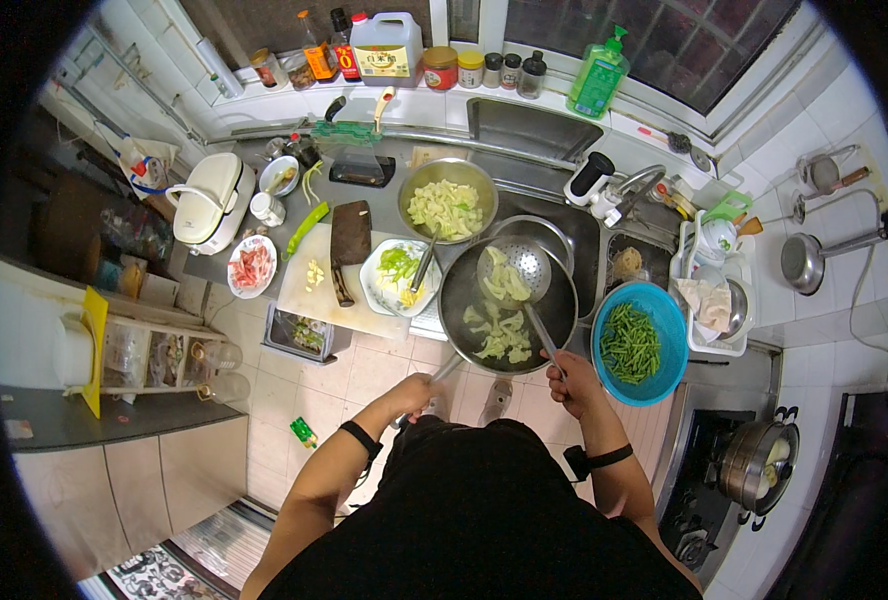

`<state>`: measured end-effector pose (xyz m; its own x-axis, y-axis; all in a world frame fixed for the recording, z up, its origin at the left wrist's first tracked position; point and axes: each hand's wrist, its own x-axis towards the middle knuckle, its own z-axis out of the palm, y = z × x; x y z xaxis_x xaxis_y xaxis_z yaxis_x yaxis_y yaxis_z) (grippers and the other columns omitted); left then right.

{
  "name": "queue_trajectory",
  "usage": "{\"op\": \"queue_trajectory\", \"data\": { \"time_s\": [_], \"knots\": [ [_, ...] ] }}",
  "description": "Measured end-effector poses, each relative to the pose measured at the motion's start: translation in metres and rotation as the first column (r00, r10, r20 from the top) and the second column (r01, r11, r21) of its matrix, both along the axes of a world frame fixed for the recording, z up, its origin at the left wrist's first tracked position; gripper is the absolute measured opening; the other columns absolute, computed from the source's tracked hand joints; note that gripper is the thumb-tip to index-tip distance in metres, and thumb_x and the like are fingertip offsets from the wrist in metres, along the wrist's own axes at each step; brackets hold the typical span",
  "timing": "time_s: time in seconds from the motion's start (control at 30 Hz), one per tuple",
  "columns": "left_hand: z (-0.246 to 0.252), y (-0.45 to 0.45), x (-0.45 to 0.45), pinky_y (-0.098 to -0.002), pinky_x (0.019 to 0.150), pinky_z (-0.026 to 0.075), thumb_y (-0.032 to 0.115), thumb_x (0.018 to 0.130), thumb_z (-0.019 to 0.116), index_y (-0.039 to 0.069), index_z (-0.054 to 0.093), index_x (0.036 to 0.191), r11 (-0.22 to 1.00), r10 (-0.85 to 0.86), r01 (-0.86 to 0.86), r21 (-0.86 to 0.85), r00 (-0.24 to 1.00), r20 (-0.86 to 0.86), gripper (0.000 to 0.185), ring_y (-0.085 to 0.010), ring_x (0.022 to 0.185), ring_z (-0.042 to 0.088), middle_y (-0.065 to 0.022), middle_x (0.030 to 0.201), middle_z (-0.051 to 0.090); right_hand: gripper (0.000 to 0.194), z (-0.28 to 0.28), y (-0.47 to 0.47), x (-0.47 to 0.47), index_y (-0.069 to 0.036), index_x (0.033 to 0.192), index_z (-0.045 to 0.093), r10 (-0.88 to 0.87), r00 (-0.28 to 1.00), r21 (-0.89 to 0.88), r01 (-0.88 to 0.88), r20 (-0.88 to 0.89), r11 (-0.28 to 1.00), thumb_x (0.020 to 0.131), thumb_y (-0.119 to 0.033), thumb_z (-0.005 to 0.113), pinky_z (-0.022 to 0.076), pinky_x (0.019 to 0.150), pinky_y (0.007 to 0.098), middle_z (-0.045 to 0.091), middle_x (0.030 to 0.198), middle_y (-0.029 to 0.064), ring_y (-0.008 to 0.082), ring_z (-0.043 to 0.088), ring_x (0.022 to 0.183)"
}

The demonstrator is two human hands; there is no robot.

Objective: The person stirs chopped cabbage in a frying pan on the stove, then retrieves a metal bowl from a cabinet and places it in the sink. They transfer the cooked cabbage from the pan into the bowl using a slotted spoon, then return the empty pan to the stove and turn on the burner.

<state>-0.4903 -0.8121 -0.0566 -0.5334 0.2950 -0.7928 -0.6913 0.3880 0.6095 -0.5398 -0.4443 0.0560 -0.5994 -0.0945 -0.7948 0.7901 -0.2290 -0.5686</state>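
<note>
My left hand (412, 397) grips the handle of a dark wok (455, 300), which is at the near edge of the sink. My right hand (573, 384) is closed on the handle of a perforated metal skimmer (532, 271). The skimmer is over the wok with cauliflower florets (507, 280) on it, and more florets (505, 343) lie in the wok. Behind and to the left, a steel bowl (405, 196) holds a heap of cauliflower. A patterned white plate (373, 294) with sliced green pepper and pale slivers stands left of the wok, a metal-ended utensil (423, 268) across it.
A blue basket (684, 337) of cut green beans stands right of the wok, beside a white dish rack (744, 341). A cleaver (351, 238) lies on the cutting board (301, 289), near a plate of sliced meat (252, 266). The faucet (631, 187) rises behind the sink; a pot (751, 469) sits at far right.
</note>
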Motion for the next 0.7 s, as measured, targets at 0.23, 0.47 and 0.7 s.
{"op": "queue_trajectory", "data": {
  "time_s": [0.23,0.47,0.7],
  "knots": [
    [-0.005,-0.002,0.0,-0.0356,0.038,0.049,0.056,0.111,0.066,0.001,0.058,0.095,1.0,0.015,-0.015,0.01,1.0,-0.004,0.058,-0.0173,0.04,0.053,-0.0041,0.063,0.053,0.033,-0.001,-0.005,-0.008,-0.003,0.139,0.062,0.006,0.999,-0.009,-0.007,-0.046,1.0,0.119,-0.028,0.053,0.0342,0.049,0.0296,0.054,0.081,-0.0014,0.0082,0.04,0.054],
    [-0.006,-0.005,-0.002,-0.0361,0.037,0.049,0.057,0.111,0.065,-0.001,0.061,0.096,1.0,-0.001,0.001,-0.003,1.0,-0.011,0.06,-0.0179,0.04,0.054,-0.0041,0.063,0.052,0.033,-0.003,-0.047,-0.062,-0.003,0.133,0.059,0.159,0.944,0.171,-0.113,-0.289,0.979,0.12,-0.032,0.052,0.0454,0.051,0.0345,0.053,0.081,0.0009,0.0113,0.043,0.054],
    [0.0,-0.002,-0.002,-0.0364,0.037,0.05,0.058,0.111,0.064,-0.002,0.061,0.095,1.0,-0.006,0.005,-0.024,1.0,-0.011,0.062,-0.0177,0.041,0.055,-0.004,0.062,0.052,0.054,-0.023,-0.128,-0.134,0.003,0.165,0.043,0.54,0.755,0.784,-0.056,-0.372,0.619,0.121,-0.028,0.047,0.0609,0.075,0.0513,0.075,0.107,0.0218,0.0395,0.074,0.085]
  ]
}}
